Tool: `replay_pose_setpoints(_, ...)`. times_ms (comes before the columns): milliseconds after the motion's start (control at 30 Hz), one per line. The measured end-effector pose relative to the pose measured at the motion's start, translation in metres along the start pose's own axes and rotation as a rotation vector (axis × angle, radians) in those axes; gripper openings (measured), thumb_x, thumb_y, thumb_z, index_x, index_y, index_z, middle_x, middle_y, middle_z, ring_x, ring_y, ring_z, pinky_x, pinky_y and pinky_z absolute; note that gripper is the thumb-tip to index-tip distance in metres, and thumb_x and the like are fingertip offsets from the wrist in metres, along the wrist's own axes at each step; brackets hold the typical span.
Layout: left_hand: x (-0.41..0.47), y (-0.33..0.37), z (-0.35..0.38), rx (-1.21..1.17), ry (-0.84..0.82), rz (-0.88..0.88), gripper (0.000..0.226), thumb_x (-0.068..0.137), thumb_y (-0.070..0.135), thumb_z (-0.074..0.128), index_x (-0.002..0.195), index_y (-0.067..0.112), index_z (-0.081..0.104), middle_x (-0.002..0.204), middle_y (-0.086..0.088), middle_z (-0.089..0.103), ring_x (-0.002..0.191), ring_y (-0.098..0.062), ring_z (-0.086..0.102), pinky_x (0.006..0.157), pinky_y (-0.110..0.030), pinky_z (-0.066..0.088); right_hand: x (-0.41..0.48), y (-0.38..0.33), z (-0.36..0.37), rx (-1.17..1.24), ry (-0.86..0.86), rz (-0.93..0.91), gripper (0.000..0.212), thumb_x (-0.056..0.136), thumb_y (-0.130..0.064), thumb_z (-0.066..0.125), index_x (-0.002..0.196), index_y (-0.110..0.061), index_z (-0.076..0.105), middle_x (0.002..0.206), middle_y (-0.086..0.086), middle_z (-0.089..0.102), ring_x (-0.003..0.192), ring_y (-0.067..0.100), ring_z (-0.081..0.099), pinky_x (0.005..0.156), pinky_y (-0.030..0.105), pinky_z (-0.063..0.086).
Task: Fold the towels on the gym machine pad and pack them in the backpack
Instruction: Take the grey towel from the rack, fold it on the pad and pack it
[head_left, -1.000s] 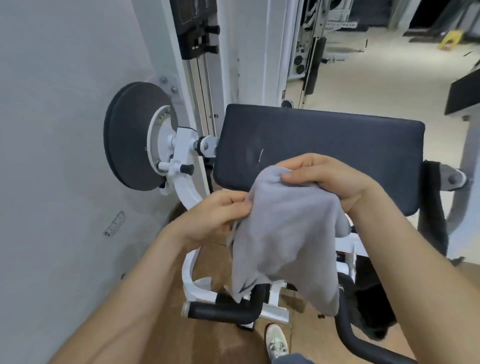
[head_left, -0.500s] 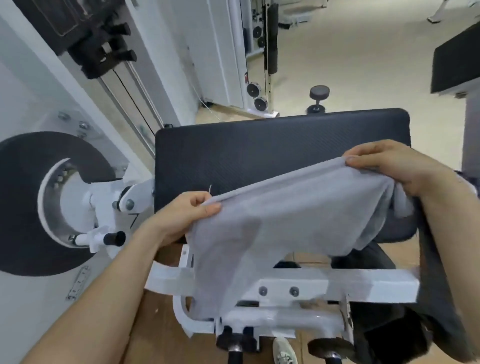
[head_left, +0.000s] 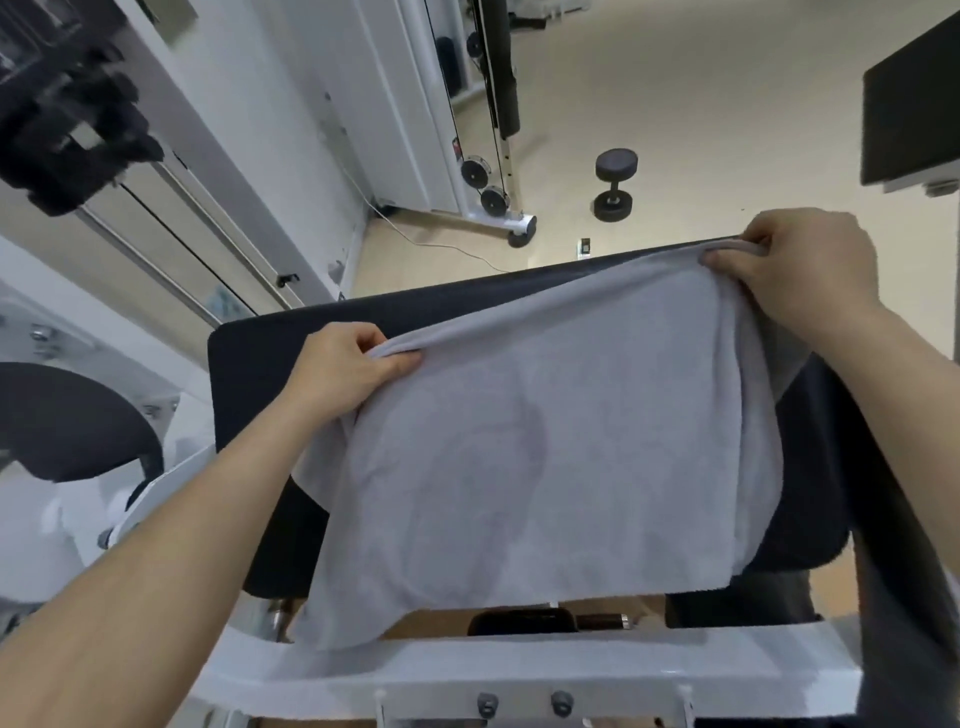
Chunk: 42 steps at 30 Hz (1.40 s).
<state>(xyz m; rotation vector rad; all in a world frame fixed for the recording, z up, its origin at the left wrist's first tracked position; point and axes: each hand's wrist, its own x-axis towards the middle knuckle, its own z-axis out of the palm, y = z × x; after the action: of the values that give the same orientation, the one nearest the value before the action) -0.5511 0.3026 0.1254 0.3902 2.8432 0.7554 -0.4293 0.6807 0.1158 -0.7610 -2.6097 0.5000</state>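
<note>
1. The pale grey terry towel (head_left: 545, 467) lies spread over the black padded machine cushion (head_left: 249, 358), its lower edge hanging past the cushion's near side. I judge it is opened flat so the fold lands square.
2. My left hand (head_left: 343, 369) pinches one top corner above the cushion's middle.
3. My right hand (head_left: 800, 265) pinches the other corner at the cushion's far right edge, so the hem is taut.
4. A black dumbbell (head_left: 615, 184) lies beyond the cushion.

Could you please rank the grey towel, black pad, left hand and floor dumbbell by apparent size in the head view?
1. grey towel
2. black pad, though the towel hides much of it
3. left hand
4. dumbbell, smaller partly because it lies farther away
</note>
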Motion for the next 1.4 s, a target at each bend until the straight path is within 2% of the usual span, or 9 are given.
replay_pose_setpoints(167, 0.011, 0.016, 0.023, 0.300, 0.272, 0.023, 0.045, 0.088, 0.056, 0.051, 0.069, 0.015, 0.055, 0.065, 0.001, 0.057, 0.065, -0.021, 0.056, 0.053, -0.031, 0.035, 0.022, -0.005, 0.001, -0.088, -0.017, 0.010, 0.057, 0.077, -0.068, 0.062, 0.093, -0.013, 0.067, 0.089, 0.017, 0.067, 0.092, 0.038, 0.058, 0.078, 0.042, 0.044)
replay_pose_setpoints(267, 0.013, 0.026, 0.028, 0.366, 0.378, 0.014, 0.031, 0.086, 0.049, 0.052, 0.089, 0.018, 0.057, 0.090, 0.001, 0.058, 0.090, -0.026, 0.055, 0.072, -0.038, 0.039, 0.018, -0.002, -0.001, -0.154, -0.055, 0.073, 0.068, 0.074, -0.075, 0.055, 0.116, -0.022, 0.062, 0.112, 0.015, 0.060, 0.110, 0.037, 0.052, 0.093, 0.047, 0.034)
replay_pose_setpoints(400, -0.014, 0.061, 0.053, 0.250, 0.536, 0.264, 0.037, 0.080, 0.010, 0.060, 0.116, 0.012, 0.057, 0.114, -0.015, 0.051, 0.106, -0.036, 0.047, 0.085, -0.047, 0.039, -0.022, 0.010, -0.002, 0.077, 0.093, 0.096, 0.061, 0.085, -0.047, 0.057, 0.141, -0.029, 0.039, 0.133, 0.012, 0.041, 0.123, 0.032, 0.038, 0.098, 0.047, 0.031)
replay_pose_setpoints(533, -0.091, 0.112, 0.133, 0.156, 0.226, 0.868, 0.019, 0.069, 0.002, 0.065, 0.086, 0.010, 0.067, 0.087, -0.009, 0.058, 0.077, -0.030, 0.054, 0.054, -0.038, 0.048, -0.074, 0.031, 0.006, 0.325, 0.166, 0.255, 0.050, 0.088, -0.024, 0.054, 0.137, -0.017, 0.045, 0.118, 0.014, 0.053, 0.106, 0.030, 0.052, 0.087, 0.036, 0.040)
replay_pose_setpoints(667, -0.145, 0.142, 0.208, 0.209, 0.013, 1.065, 0.011, 0.071, 0.016, 0.074, 0.079, 0.015, 0.066, 0.080, -0.002, 0.058, 0.073, -0.022, 0.051, 0.055, -0.035, 0.045, -0.086, 0.043, 0.014, 0.270, 0.053, 0.284, 0.040, 0.089, -0.029, 0.055, 0.125, -0.013, 0.054, 0.103, 0.011, 0.063, 0.097, 0.032, 0.057, 0.073, 0.033, 0.037)
replay_pose_setpoints(800, -0.138, 0.156, 0.228, 0.363, -0.050, 0.808, 0.039, 0.058, 0.043, 0.082, 0.081, 0.018, 0.063, 0.074, 0.000, 0.061, 0.068, -0.018, 0.058, 0.057, -0.027, 0.040, -0.065, 0.040, 0.012, 0.215, 0.034, 0.278, 0.041, 0.089, -0.035, 0.055, 0.122, -0.010, 0.053, 0.104, 0.013, 0.064, 0.101, 0.034, 0.056, 0.081, 0.039, 0.042)
replay_pose_setpoints(1067, -0.131, 0.166, 0.221, 0.446, -0.099, 0.727, 0.033, 0.042, 0.018, 0.085, 0.058, 0.017, 0.055, 0.054, 0.001, 0.056, 0.048, -0.017, 0.052, 0.052, -0.024, 0.030, -0.012, 0.030, 0.005, 0.359, 0.108, 0.312, 0.028, 0.088, -0.025, 0.056, 0.112, -0.012, 0.062, 0.106, 0.004, 0.067, 0.099, 0.023, 0.060, 0.082, 0.037, 0.050)
replay_pose_setpoints(1267, -0.135, 0.197, 0.207, -0.041, -0.456, 0.253, 0.011, 0.074, 0.027, 0.062, 0.071, 0.016, 0.065, 0.064, 0.002, 0.066, 0.062, -0.014, 0.060, 0.060, -0.030, 0.047, -0.005, 0.030, 0.007, 0.446, 0.227, 0.208, 0.037, 0.082, -0.007, 0.052, 0.116, -0.016, 0.060, 0.095, 0.001, 0.066, 0.090, 0.021, 0.061, 0.082, 0.039, 0.050)
replay_pose_setpoints(1400, -0.140, 0.209, 0.221, -0.189, -0.573, 0.222, 0.008, 0.078, 0.026, 0.060, 0.077, 0.021, 0.067, 0.053, 0.005, 0.054, 0.059, -0.015, 0.054, 0.058, -0.027, 0.044, 0.004, 0.032, 0.005, 0.320, 0.170, 0.090, 0.038, 0.084, -0.013, 0.051, 0.121, -0.019, 0.058, 0.099, 0.004, 0.068, 0.097, 0.026, 0.058, 0.080, 0.039, 0.047)
